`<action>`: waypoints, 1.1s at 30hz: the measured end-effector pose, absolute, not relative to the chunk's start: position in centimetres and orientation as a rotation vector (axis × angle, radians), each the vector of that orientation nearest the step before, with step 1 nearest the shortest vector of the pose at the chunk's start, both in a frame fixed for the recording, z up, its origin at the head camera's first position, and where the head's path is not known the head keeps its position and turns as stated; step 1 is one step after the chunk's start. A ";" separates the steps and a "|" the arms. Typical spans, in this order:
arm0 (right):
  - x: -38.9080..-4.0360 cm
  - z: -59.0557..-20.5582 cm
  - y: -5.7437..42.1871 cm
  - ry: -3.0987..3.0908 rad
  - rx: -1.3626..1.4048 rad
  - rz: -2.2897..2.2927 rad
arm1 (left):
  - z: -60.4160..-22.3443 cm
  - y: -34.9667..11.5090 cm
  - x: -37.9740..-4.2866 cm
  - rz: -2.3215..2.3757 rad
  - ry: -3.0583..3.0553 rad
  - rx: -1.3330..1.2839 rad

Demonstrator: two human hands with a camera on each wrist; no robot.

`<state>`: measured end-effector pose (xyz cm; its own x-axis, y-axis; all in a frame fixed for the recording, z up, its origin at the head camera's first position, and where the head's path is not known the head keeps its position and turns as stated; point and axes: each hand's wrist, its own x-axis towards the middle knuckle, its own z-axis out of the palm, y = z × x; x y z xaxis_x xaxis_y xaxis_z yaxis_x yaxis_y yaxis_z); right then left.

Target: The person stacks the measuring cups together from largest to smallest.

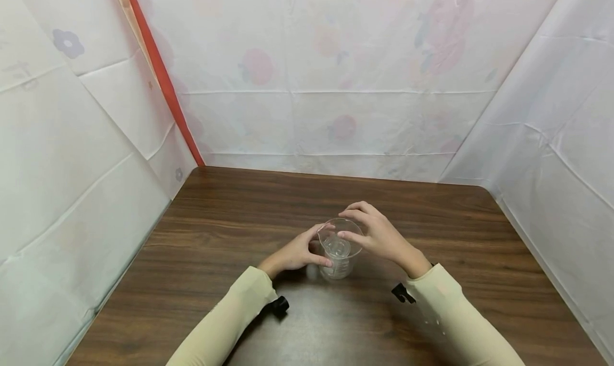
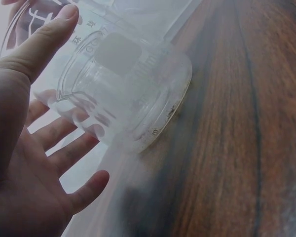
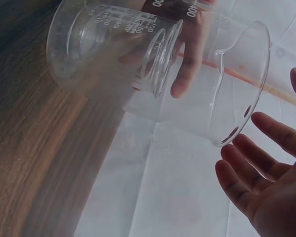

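A large clear glass beaker stands upright on the wooden table, its pouring lip toward the left. Inside it sit smaller glass beakers, nested one in another, with white scale marks visible. My left hand holds the large beaker's left side, the thumb in front and the fingers round the far side. My right hand hovers at the right of the rim, thumb and fingers spread loosely about it. In the right wrist view its fingertips are right at the rim, gripping nothing.
The dark wooden table has rounded far corners. White patterned sheets hang at the back and both sides, with a red strip at the back left corner. Black wrist-worn pieces show by both sleeves.
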<state>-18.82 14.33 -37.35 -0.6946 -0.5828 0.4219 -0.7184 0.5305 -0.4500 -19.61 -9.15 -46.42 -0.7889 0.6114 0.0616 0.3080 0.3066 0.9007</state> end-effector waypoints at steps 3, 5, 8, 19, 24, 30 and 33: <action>-18.7 -37.4 14.5 -2.576 1.094 0.924 | -46.5 -9.1 -19.7 1.478 2.278 0.833; -18.7 -37.4 14.7 -2.599 1.086 0.929 | -46.5 -9.0 -19.7 1.475 2.279 0.828; -18.6 -37.6 15.0 -2.630 1.080 0.918 | -45.5 -9.0 -19.2 1.469 2.277 0.822; -18.4 -38.9 16.3 -2.687 1.097 0.986 | -43.2 -9.0 -18.1 1.492 2.246 0.846; -18.4 -39.5 16.8 -2.709 1.062 0.995 | -43.4 -9.0 -18.3 1.483 2.246 0.831; -18.4 -40.4 17.4 -2.720 1.036 1.034 | -45.8 -8.9 -19.3 1.466 2.295 0.825; -18.3 -40.9 17.6 -2.728 1.031 1.076 | -46.1 -8.9 -19.5 1.457 2.317 0.823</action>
<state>-18.29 17.59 -40.94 -0.7797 -0.5703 0.2586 -0.5933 0.5408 -0.5962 -19.49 -8.93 -46.07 -0.7974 0.6003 0.0613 0.3152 0.3278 0.8906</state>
